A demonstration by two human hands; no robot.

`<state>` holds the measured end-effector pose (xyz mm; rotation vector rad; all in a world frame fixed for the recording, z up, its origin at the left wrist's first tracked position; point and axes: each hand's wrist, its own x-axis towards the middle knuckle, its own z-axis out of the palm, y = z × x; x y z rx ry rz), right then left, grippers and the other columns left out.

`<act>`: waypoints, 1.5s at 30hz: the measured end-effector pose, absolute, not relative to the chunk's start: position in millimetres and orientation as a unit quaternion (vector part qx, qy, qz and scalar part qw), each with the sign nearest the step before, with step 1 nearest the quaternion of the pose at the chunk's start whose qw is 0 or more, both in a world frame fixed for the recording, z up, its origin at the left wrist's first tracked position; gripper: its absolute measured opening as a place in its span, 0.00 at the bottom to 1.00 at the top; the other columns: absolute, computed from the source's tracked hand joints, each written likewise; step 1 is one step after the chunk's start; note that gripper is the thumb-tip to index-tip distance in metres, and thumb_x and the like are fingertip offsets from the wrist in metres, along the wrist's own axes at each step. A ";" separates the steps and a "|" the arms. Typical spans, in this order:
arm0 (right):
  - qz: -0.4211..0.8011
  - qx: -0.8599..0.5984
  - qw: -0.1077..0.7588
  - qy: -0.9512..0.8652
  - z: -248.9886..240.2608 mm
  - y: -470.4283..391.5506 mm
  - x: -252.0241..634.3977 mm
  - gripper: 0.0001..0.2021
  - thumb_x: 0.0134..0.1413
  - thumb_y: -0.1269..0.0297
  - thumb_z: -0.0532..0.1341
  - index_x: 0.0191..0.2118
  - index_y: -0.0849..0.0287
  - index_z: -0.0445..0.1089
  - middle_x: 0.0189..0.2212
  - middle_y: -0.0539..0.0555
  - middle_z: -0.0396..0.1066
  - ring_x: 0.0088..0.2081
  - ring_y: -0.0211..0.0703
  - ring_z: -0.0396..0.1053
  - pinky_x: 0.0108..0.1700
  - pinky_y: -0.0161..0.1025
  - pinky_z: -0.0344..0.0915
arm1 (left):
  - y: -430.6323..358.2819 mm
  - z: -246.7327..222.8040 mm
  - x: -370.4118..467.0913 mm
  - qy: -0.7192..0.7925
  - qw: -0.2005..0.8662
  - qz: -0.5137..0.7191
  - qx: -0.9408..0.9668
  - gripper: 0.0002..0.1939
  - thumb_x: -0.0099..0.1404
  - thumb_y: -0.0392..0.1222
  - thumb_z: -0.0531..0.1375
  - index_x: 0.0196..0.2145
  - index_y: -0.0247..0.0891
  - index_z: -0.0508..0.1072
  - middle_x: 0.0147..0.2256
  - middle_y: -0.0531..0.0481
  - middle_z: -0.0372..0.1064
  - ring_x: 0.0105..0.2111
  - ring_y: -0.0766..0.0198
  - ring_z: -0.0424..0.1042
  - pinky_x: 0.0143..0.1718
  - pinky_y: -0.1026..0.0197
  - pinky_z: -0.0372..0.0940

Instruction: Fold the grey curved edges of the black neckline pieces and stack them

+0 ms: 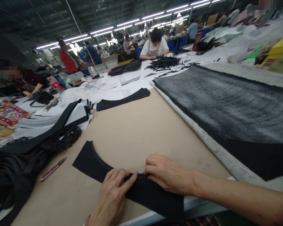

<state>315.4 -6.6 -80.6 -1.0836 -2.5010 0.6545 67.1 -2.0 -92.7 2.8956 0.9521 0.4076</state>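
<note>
One curved black piece [155,197] lies flat on the desk [136,131], one end toward 10 o'clock of the hands, the other toward 4, at the front border. Left hand [114,190] and right hand [166,174] side by side at mid-curve, each grip narrow, fingertips closed on the inner edge. Step in hand looks like aligning or folding that edge; a next move would call for short shifts along the curve, piece held flat. Pink-handled tool [49,174] at 9 o'clock, apart from both hands.
</note>
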 end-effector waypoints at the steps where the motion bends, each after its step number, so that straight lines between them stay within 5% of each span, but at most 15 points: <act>1: 0.229 -0.387 0.171 -0.877 -81.0 -8.1 313.3 0.05 0.58 0.72 0.56 0.35 0.60 0.69 0.35 0.54 0.67 0.40 0.42 0.63 0.43 0.38 0.60 | -2.7 -91.3 69.9 0.316 0.038 0.143 0.937 0.25 0.64 0.28 0.47 0.55 0.44 0.67 0.42 0.46 0.69 0.43 0.59 0.66 0.46 0.53 0.64; 8: 0.209 -0.383 0.169 -0.884 -81.5 -8.2 311.9 0.05 0.59 0.71 0.56 0.36 0.60 0.69 0.35 0.54 0.67 0.39 0.42 0.62 0.43 0.38 0.59 | -24.5 -104.7 100.6 0.362 0.046 0.228 0.903 0.22 0.64 0.29 0.47 0.53 0.34 0.69 0.39 0.43 0.69 0.40 0.60 0.67 0.41 0.57 0.68; 15: 0.236 -0.386 0.166 -0.876 -80.5 -10.0 321.0 0.06 0.60 0.71 0.55 0.36 0.60 0.69 0.35 0.54 0.67 0.39 0.42 0.63 0.44 0.37 0.59 | -31.6 -107.7 98.3 0.328 -0.024 0.220 0.918 0.26 0.60 0.25 0.46 0.54 0.30 0.67 0.45 0.42 0.69 0.48 0.59 0.64 0.49 0.59 0.66; 33: 0.152 -0.340 0.126 -0.920 -78.5 -10.8 339.3 0.10 0.62 0.70 0.51 0.36 0.60 0.70 0.33 0.54 0.66 0.36 0.42 0.61 0.40 0.39 0.55 | -31.9 -112.6 103.3 0.349 -0.067 0.191 0.915 0.27 0.62 0.26 0.47 0.56 0.40 0.67 0.45 0.42 0.63 0.46 0.54 0.63 0.45 0.52 0.66; 45: 0.188 -0.369 0.145 -0.899 -81.2 -11.7 341.3 0.06 0.60 0.70 0.55 0.38 0.60 0.69 0.35 0.53 0.67 0.38 0.42 0.62 0.44 0.39 0.56 | -34.9 -114.3 126.0 0.394 0.107 0.221 0.886 0.22 0.65 0.27 0.47 0.54 0.36 0.66 0.39 0.44 0.66 0.39 0.60 0.66 0.40 0.57 0.68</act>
